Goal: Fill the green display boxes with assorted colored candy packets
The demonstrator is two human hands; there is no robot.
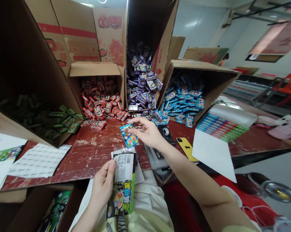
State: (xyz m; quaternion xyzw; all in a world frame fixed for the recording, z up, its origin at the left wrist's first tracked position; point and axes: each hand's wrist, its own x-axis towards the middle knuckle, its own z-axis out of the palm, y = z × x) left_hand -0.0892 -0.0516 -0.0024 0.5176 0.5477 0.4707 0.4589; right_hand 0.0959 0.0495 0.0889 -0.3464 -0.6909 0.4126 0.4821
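Observation:
My left hand [104, 183] grips a black and green printed pouch [122, 193] by its left edge, thumb on the white label near the top. Above the pouch's clear upper end, my right hand [146, 130] pinches a small blue candy packet [129, 136] between thumb and fingers. The packet and pouch are close but look apart. Behind my hands, small packets spill from tilted cartons: red ones [99, 111], purple ones [144, 91] and blue ones [181, 103]. Green packets [65, 120] lie in the left carton.
Patterned paper [40, 160] lies at the left of the red table [87, 161]. To the right are a yellow phone [187, 148], a tape roll [166, 130] on a dark holder, a white sheet [213, 156] and rows of coloured packs [221, 125]. An open box [19, 209] sits below the table.

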